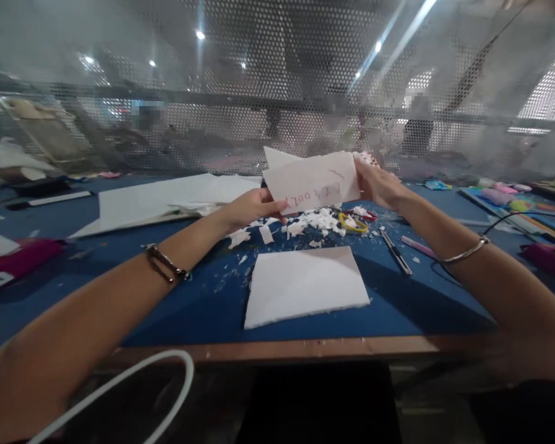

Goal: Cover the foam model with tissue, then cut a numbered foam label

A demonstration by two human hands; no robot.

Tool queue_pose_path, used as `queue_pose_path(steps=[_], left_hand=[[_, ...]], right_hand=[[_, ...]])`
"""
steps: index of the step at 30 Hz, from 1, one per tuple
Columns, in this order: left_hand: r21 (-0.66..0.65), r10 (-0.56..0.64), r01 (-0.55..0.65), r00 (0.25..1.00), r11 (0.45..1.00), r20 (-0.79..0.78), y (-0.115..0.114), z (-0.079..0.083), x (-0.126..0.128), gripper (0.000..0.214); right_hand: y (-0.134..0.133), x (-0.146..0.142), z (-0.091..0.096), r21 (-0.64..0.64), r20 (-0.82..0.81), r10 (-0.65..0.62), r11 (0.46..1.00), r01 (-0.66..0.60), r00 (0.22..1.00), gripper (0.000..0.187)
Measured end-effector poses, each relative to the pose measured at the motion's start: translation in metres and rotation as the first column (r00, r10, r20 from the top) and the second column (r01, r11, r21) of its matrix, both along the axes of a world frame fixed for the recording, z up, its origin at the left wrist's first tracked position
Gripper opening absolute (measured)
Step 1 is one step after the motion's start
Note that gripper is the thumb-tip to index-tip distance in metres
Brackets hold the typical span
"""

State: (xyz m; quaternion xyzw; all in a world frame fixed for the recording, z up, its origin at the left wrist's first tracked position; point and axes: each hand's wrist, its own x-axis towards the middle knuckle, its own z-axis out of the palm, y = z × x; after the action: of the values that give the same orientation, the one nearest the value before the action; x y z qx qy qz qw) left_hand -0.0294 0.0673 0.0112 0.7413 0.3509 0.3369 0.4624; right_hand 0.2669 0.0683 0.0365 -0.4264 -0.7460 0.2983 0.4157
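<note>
My left hand pinches the lower left corner of a pale sheet marked with red handwriting, held tilted above the table. At its right edge, my right hand grips the sheet with fingers partly hidden behind it. A white pointed piece shows behind the sheet's upper left; I cannot tell whether it is joined to it. Something white with red dots shows by my right fingers. Below lies a flat white rectangular board with rough edges. White torn scraps are heaped between board and sheet.
Right of the scraps are a yellow loop, a utility knife and a pink pen-like stick. Large white sheets lie to the left, near a magenta object. A perforated panel stands behind the blue table.
</note>
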Motion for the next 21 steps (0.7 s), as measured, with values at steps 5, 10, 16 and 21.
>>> queue_pose_path(steps=[5, 10, 16, 21], left_hand=[[0.036, 0.054, -0.063, 0.980, 0.997, 0.192, -0.022, -0.006, 0.007, 0.042], [0.126, 0.106, -0.157, 0.935, 0.979, 0.338, -0.018, -0.002, 0.003, 0.026], [0.149, -0.006, -0.052, 0.931, 0.988, 0.364, -0.016, -0.007, 0.000, 0.059], [0.266, -0.104, 0.050, 0.976, 0.963, 0.193, -0.034, -0.011, 0.005, 0.093]], right_hand=[[-0.039, -0.004, -0.007, -0.034, -0.167, -0.005, 0.999, -0.001, 0.986, 0.011], [-0.056, -0.001, -0.008, -0.086, -0.244, -0.049, 0.996, 0.029, 0.969, 0.009], [-0.060, -0.001, -0.019, -0.151, -0.300, -0.016, 0.988, -0.031, 0.954, 0.016], [-0.063, 0.001, -0.031, -0.235, -0.214, 0.000, 0.971, -0.051, 0.977, 0.035]])
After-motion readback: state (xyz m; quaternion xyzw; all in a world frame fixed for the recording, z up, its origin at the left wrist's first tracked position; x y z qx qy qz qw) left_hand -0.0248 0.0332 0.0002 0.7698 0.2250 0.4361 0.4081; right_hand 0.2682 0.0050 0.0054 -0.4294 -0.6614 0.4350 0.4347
